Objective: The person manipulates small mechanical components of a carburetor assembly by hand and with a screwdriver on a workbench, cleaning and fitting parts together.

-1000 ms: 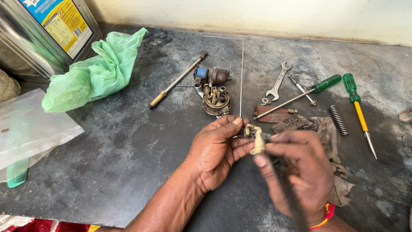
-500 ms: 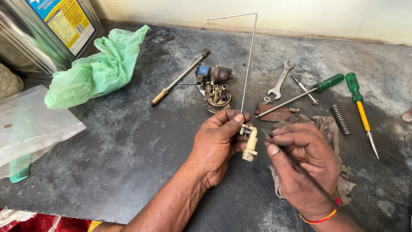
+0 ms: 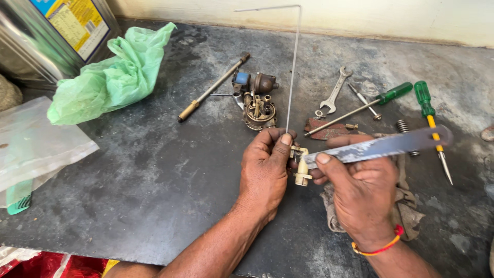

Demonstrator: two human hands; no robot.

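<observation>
Metal tin (image 3: pixel 46 36) with yellow-blue label sits far left; hands grip small fitting (image 3: pixel 300 167) and blade (image 3: pixel 381 146).

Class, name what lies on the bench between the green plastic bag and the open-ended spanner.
In the head view: a brass-tipped rod and a carburettor body, between bag and spanner.

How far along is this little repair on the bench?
Already done, it seems: a brass carburettor-like body lies stripped open, with a spanner, two green screwdrivers and a spring set around it. In hand: the left hand pinches a small cream part with a long wire, while the right hand works a flat metal blade against it. Left: putting the loose pieces back together.
</observation>
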